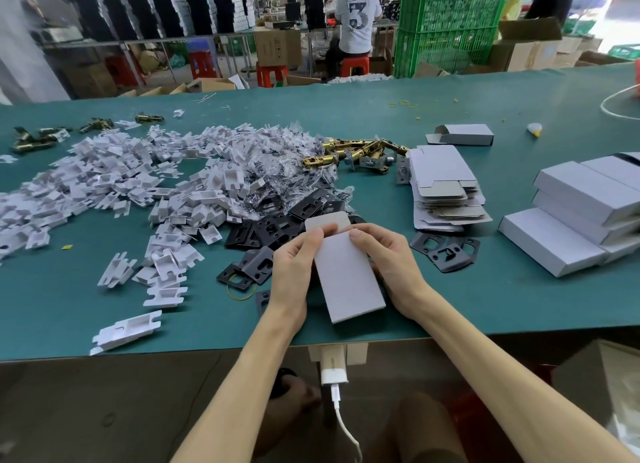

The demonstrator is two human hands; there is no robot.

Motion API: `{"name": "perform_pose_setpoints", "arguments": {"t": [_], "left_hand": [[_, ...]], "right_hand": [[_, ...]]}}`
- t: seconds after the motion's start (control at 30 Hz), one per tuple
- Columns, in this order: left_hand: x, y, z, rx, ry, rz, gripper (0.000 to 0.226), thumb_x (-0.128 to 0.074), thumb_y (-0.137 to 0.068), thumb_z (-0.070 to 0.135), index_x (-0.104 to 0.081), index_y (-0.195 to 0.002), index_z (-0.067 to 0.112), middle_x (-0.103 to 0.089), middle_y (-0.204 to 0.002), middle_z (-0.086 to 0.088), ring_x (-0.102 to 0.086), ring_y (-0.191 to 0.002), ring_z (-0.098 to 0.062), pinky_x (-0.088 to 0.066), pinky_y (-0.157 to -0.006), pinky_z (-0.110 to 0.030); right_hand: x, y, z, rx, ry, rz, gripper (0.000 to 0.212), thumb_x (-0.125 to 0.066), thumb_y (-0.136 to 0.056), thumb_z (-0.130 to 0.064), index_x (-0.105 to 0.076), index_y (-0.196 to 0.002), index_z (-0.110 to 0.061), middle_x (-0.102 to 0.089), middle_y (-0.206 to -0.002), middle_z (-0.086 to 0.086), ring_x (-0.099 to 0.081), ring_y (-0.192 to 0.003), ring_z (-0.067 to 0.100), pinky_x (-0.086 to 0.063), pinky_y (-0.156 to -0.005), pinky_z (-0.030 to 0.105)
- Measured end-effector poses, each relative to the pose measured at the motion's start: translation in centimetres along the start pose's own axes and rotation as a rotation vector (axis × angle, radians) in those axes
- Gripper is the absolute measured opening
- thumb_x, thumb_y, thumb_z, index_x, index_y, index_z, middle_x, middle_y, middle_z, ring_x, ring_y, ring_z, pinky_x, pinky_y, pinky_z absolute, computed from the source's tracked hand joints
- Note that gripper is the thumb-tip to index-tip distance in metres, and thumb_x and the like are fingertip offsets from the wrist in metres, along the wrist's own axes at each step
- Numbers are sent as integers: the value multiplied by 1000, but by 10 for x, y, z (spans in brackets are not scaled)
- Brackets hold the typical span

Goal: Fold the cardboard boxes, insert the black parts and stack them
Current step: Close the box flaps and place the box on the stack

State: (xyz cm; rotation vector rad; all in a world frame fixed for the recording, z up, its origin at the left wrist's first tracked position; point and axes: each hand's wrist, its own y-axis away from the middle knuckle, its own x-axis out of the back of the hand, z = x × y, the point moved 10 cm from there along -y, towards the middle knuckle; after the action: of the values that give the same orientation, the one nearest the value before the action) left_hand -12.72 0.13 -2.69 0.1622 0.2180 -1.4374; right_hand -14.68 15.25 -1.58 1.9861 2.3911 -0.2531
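Cardboard box [348, 275] sits folded into a sleeve between both hands, held just above the near part of the green surface [485, 299], its long axis pointing away from the person. The left hand [294, 265] and right hand [389, 261] each grip one long side, fingers [313, 236] curled round the walls and both thumbs pressing on the top face near the far end. That two-sided grip probably keeps the sleeve square while the far end is worked. The tuck flap [327, 221] there stands open; whether a part is already inside cannot be told.

Black parts [273, 228] lie in a loose heap just beyond the box and to its left, within easy reach of the left hand, and another black plate [446, 251] rests near the right hand. Flat blanks [445, 192] are piled further right, and the finished boxes [575, 220] stack at the far right, well apart from the hands.

A bare strip of surface runs between the right hand and that stack, which looks like the clean route for carrying the box over. To the left, white plastic pieces [138, 185] crowd the surface. The box's near end lies close to the surface's front edge, so there is little room to draw back.
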Motion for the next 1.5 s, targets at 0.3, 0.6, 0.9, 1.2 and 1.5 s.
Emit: {"name": "perform_pose_setpoints", "arguments": {"t": [0.3,0.6,0.9,1.2,1.5], "left_hand": [[1,0,5,-80,-38,1,25,-58,-105,29,-80,-112,20,-78,-112,-8,-68,-92,-24,-55,-80,-43],[38,-2,7,-161,181,335,22,-56,-108,27,-76,-116,33,-74,-128,2,-66,-124,-24,-51,-109,-52],[17,-5,9,-171,56,150,45,-72,-96,21,-63,-140,24,-76,-120,1,-71,-114,-18,-60,-96,-43],[10,-4,8,-168,-31,110,32,-68,-94,48,-74,-100,17,-78,-94,3,-71,-90,-13,-63,-77,-38],[12,-6,5,-145,-49,96,22,-73,-96,29,-64,-113,17,-71,-107,-2,-67,-93,-15,-58,-59,-31]], "right_hand": [[-1,0,-5,63,25,-15,15,-67,-97,-31,-73,-108,-23,-75,-96,1,-67,-81,15,-54,-66,29],[-26,1,5,-2,367,-189,54,-70,-82,-51,-59,-132,-31,-74,-112,-9,-69,-103,8,-53,-90,28],[31,-1,11,-58,-241,265,44,-81,-82,-30,-64,-117,-9,-73,-105,6,-68,-94,20,-55,-85,37],[27,-1,9,-75,-133,274,44,-65,-94,-47,-59,-110,-6,-63,-98,6,-61,-88,17,-52,-82,37],[28,1,7,-74,-162,245,30,-69,-93,-42,-60,-92,-13,-65,-85,2,-61,-80,17,-50,-69,31]]}}
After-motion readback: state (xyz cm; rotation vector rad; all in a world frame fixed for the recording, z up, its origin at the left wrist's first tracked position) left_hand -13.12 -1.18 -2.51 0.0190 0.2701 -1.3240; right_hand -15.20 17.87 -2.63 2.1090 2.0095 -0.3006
